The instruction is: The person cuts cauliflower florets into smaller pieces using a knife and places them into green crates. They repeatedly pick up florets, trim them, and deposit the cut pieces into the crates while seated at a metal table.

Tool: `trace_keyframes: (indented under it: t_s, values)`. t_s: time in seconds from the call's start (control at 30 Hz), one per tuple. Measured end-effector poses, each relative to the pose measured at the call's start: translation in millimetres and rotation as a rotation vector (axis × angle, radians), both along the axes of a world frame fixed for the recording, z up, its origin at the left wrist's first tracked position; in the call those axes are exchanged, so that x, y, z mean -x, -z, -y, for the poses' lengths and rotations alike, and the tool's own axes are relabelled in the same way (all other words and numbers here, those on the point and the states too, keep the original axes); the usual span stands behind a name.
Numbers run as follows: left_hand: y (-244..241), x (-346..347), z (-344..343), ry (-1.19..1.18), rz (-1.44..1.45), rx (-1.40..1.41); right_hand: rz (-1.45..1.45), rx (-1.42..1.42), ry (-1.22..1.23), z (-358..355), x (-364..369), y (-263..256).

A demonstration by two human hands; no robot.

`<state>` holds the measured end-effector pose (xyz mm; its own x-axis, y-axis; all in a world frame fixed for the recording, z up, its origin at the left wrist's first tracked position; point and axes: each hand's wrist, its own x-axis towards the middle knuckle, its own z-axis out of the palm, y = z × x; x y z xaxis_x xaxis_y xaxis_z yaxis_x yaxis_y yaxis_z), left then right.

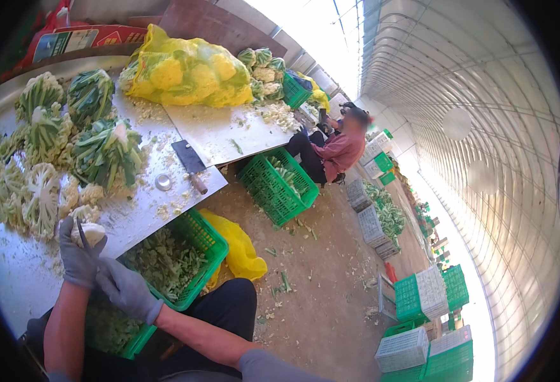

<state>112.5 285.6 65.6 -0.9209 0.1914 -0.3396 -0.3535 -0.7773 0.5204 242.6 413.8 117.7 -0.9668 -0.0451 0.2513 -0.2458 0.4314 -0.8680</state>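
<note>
My left hand [77, 260], in a grey glove, grips a piece of cauliflower [89, 232] over the near edge of the metal table [132, 224]. In a matching glove, my right hand [127, 289] is closed on a small knife [85, 238], its blade across the cut white face of that piece. Cut cauliflower florets [43, 196] and leafy cauliflower heads [108, 148] lie just beyond my hands. A cleaver [189, 156] with a wooden handle rests flat on the table, and beside it is a small round metal object [163, 182].
Below the table edge stands a green plastic crate [217, 238] of leaves, beside a yellow mesh bag [237, 243] on the floor. A filled yellow mesh sack [189, 71] lies at the table's back. Another green crate [280, 191] stands near a seated co-worker [339, 148]. Stacked crates [423, 296] stand at right.
</note>
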Motion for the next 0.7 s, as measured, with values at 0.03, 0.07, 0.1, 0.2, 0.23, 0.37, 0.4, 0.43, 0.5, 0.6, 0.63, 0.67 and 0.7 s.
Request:
trace_keyframes:
  t_s: [0.03, 0.07, 0.1, 0.2, 0.23, 0.37, 0.4, 0.43, 0.5, 0.6, 0.63, 0.67, 0.7]
  values:
    - [15.9, 4.7, -2.0, -0.037, -0.026, 0.026, -0.013, 0.012, 0.025, -2.3, -3.5, -0.2]
    - [28.4, 10.5, 1.4, 0.052, -0.090, -0.063, -0.017, 0.027, 0.052, -4.9, -6.2, 4.7]
    - [32.5, 15.2, 6.6, 0.132, -0.154, -0.138, -0.021, 0.056, 0.068, -5.7, -7.0, 12.8]
    - [19.3, 7.5, 0.7, 0.269, -0.234, -0.181, 0.022, 0.032, 0.091, -12.3, -6.0, 35.3]
    - [14.9, 4.7, 1.4, 0.303, -0.247, -0.189, 0.019, 0.038, 0.094, -12.3, -5.7, 37.8]
    - [-21.3, -16.2, -7.7, 0.242, -0.184, -0.016, 0.065, 0.128, 0.044, -20.0, -1.0, 30.3]
    - [-33.0, -20.6, -13.9, 0.192, -0.163, 0.072, 0.059, 0.158, 0.040, -22.5, 0.7, 29.6]
    - [-35.1, -23.7, -18.1, 0.156, -0.190, 0.126, 0.053, 0.187, 0.035, -25.2, 1.8, 29.1]
    - [-33.7, -26.3, -22.0, 0.103, -0.241, 0.166, 0.087, 0.187, 0.020, -26.0, 0.8, 28.3]
    - [-19.7, -14.6, -19.5, 0.085, -0.284, -0.005, 0.088, 0.189, 0.008, -24.9, 3.0, 20.5]
    - [-18.7, -11.6, -21.6, 0.095, -0.306, -0.052, 0.087, 0.195, 0.000, -22.2, 4.4, 14.6]
    - [-23.2, -8.7, -20.1, 0.090, -0.316, -0.068, 0.102, 0.177, 0.005, -19.3, 7.4, 11.4]
    - [-22.7, -8.6, -13.8, 0.075, -0.313, -0.067, 0.132, 0.173, -0.004, -18.0, 10.0, 11.1]
